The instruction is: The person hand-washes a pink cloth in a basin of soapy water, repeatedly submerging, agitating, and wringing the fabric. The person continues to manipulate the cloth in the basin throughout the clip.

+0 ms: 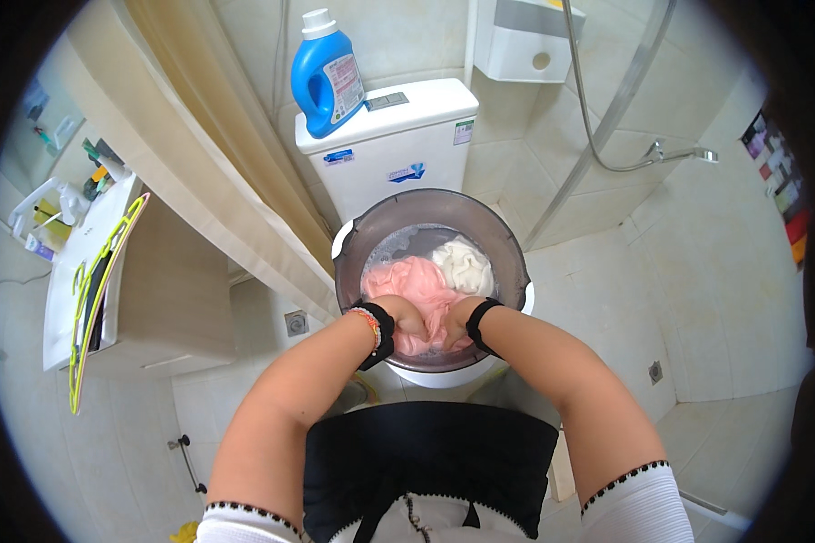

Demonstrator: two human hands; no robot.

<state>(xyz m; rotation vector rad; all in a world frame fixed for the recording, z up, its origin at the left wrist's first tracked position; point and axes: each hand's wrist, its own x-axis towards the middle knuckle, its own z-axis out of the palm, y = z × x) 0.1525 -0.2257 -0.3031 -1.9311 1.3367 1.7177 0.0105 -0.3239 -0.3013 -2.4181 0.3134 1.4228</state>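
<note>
A dark translucent basin (505,237) holds sudsy water and rests over the white toilet (439,378) in front of me. Wet pink cloth (412,276) fills its near left part, and a bunched white cloth (463,265) lies at the right, beyond my right hand. Both my hands are inside the basin, close together at its near side. My left hand (407,317) is curled into the pink cloth, its fingertips partly sunk in the folds. Just to the right, my right hand (459,319) closes on the same cloth, with its fingers mostly hidden.
On the toilet tank (385,149) stands a blue detergent bottle (326,81) with a white cap. A beige curtain (217,172) hangs at the left, beside a sink cabinet (172,290) with yellow-green hangers (83,326). A shower hose (589,127) loops down at the right.
</note>
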